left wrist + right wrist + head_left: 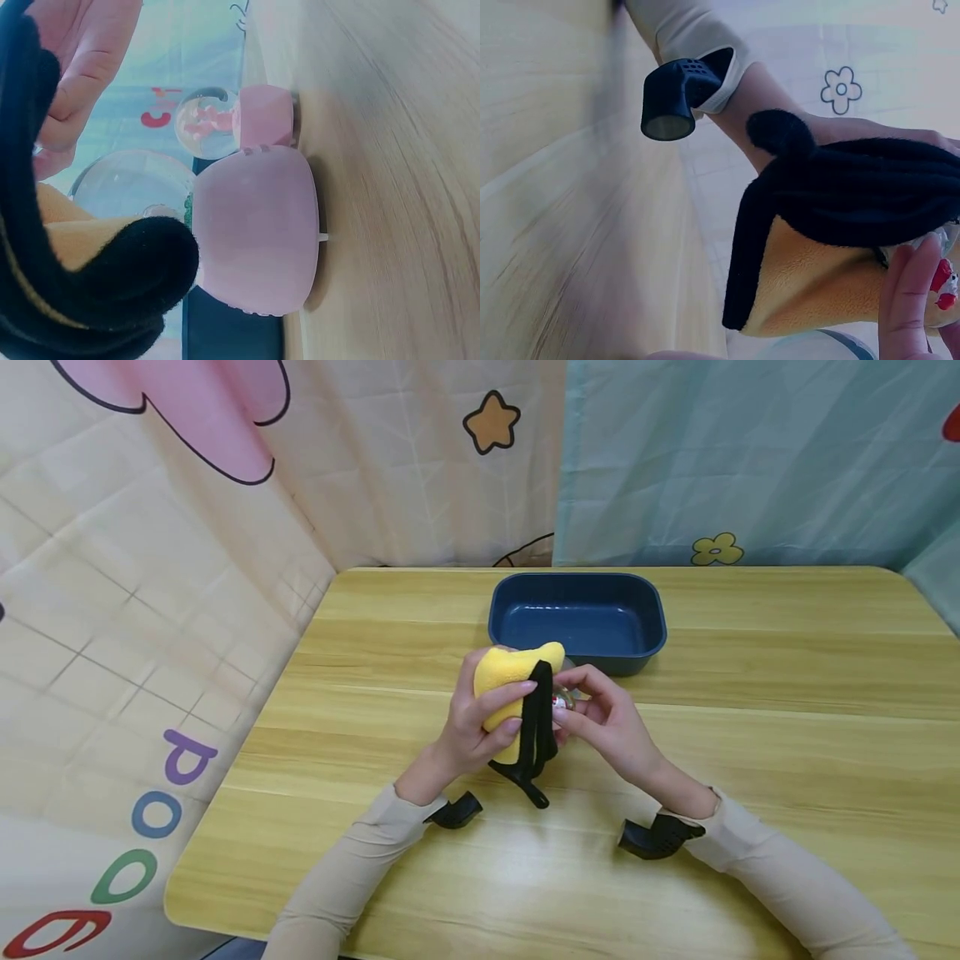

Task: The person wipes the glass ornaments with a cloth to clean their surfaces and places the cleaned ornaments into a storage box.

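Note:
My left hand (480,714) grips a yellow plush pouch (502,672) with black trim, its fingers wrapped over the front and the pouch raised above the table. My right hand (600,714) pinches a small clear ornament (561,700) with red and white inside, right against the pouch's black edge. In the right wrist view the ornament (945,285) shows between the fingers, partly cut off by the frame. Beyond the pouch, the left wrist view shows a large globe with a pink base (255,229) and a smaller globe with a pink base (266,116), both standing on the table.
A dark blue rectangular bin (577,618) stands at the back of the wooden table (787,693), just beyond the hands. Printed curtains (420,460) hang along the table's back and left sides. Black wrist devices (652,839) sit at both sleeves.

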Motion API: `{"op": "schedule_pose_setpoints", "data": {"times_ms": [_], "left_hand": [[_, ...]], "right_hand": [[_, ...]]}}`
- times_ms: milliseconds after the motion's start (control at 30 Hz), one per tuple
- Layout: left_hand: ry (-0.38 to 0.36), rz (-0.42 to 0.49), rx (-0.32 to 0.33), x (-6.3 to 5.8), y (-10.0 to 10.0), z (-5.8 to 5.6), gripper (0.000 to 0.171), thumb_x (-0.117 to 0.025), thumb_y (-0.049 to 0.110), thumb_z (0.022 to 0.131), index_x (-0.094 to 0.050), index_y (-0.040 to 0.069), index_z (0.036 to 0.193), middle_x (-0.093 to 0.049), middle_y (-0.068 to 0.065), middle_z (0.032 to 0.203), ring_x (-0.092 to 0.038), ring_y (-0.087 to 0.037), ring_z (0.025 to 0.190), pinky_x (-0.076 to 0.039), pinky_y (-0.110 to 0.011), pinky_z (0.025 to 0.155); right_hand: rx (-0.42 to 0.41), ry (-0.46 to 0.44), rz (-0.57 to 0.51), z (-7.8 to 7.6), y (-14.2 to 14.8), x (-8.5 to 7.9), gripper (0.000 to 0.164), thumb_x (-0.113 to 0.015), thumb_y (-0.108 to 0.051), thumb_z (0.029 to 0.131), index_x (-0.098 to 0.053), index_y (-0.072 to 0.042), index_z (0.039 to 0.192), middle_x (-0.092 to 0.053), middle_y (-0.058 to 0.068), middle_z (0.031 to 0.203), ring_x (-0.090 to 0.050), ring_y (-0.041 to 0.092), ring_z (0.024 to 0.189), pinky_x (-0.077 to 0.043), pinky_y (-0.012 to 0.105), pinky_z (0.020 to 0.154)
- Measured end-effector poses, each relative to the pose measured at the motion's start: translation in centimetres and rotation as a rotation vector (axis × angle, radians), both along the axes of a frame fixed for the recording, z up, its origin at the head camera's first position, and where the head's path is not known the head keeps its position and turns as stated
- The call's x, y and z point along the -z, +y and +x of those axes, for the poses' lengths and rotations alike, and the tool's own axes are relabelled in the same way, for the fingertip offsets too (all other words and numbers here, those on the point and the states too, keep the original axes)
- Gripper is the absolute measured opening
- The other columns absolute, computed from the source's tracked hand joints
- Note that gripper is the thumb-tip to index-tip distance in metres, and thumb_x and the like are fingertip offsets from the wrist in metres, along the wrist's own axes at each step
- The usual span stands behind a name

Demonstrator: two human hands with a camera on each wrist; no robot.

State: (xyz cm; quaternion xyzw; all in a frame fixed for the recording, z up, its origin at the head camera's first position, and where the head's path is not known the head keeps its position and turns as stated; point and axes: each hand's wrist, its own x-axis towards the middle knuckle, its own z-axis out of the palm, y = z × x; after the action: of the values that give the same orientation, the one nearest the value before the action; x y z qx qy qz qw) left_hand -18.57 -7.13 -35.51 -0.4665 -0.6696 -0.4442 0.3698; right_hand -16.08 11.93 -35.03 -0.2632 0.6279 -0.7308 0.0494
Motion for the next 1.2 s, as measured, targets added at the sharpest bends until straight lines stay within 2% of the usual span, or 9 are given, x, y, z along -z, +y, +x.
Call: {"op": "schedule_pose_setpoints", "data": {"times_ms": [267,467,633,733,900,1067,1200], "left_hand": [[0.026,0.005,-0.002,-0.2,0.1,-0.1,0.029,-0.043,0.037,0.098,-0.051,0.016,0.116,-0.041,-0.029,0.11,-0.047,-0.034,0.103,-0.047,-0.035,0.088],[0.005,0.033,-0.006,-0.1,0.1,0.1,0.029,-0.042,0.037,0.098,-0.051,0.016,0.116,-0.042,-0.028,0.111,-0.047,-0.033,0.104,-0.047,-0.034,0.087],[-0.022,0.058,-0.009,0.0,0.1,0.7,0.03,-0.041,0.038,0.098,-0.051,0.015,0.114,-0.043,-0.027,0.11,-0.047,-0.032,0.103,-0.047,-0.033,0.085],[-0.034,0.071,-0.003,0.0,0.1,0.8,0.03,-0.041,0.038,0.098,-0.051,0.015,0.114,-0.043,-0.027,0.11,-0.048,-0.031,0.103,-0.047,-0.033,0.084],[-0.04,0.087,0.019,0.0,0.2,0.7,0.03,-0.041,0.037,0.098,-0.051,0.016,0.116,-0.042,-0.027,0.111,-0.047,-0.03,0.104,-0.047,-0.032,0.085],[-0.035,0.091,0.036,-0.1,0.5,0.4,0.03,-0.04,0.036,0.098,-0.051,0.015,0.117,-0.042,-0.027,0.11,-0.047,-0.029,0.104,-0.047,-0.032,0.085],[-0.03,0.091,0.037,-0.3,0.6,0.0,0.03,-0.04,0.036,0.099,-0.05,0.015,0.117,-0.043,-0.027,0.11,-0.048,-0.029,0.102,-0.047,-0.032,0.085]], "right_hand": [[-0.006,-0.042,0.028,0.0,0.2,-0.4,0.03,-0.058,0.001,0.087,-0.055,-0.018,0.11,-0.054,-0.003,0.102,-0.06,0.007,0.065,-0.055,0.021,0.064],[-0.037,0.0,-0.022,0.5,0.0,-0.5,0.032,-0.061,0.001,0.086,-0.054,-0.019,0.111,-0.055,-0.006,0.106,-0.063,0.005,0.071,-0.056,0.021,0.067],[-0.067,0.112,-0.077,1.0,-0.1,-0.3,0.037,-0.06,0.007,0.085,-0.052,-0.014,0.115,-0.056,-0.006,0.111,-0.066,0.006,0.083,-0.057,0.023,0.069],[-0.045,0.194,-0.071,1.1,-0.2,-0.4,0.036,-0.06,0.01,0.083,-0.05,-0.002,0.115,-0.054,-0.004,0.112,-0.066,0.007,0.088,-0.057,0.023,0.07],[0.019,0.269,-0.002,1.1,-0.2,-0.7,0.04,-0.065,0.013,0.077,-0.045,0.013,0.112,-0.051,0.0,0.108,-0.063,0.007,0.09,-0.055,0.019,0.073],[0.068,0.388,0.043,0.9,0.1,-1.0,0.042,-0.067,0.018,0.072,-0.049,0.015,0.11,-0.051,0.001,0.108,-0.06,0.009,0.088,-0.053,0.014,0.074],[0.085,0.484,0.066,0.5,0.3,-1.1,0.045,-0.069,0.02,0.068,-0.053,0.013,0.11,-0.051,0.004,0.111,-0.057,0.005,0.097,-0.053,0.016,0.081]]}}
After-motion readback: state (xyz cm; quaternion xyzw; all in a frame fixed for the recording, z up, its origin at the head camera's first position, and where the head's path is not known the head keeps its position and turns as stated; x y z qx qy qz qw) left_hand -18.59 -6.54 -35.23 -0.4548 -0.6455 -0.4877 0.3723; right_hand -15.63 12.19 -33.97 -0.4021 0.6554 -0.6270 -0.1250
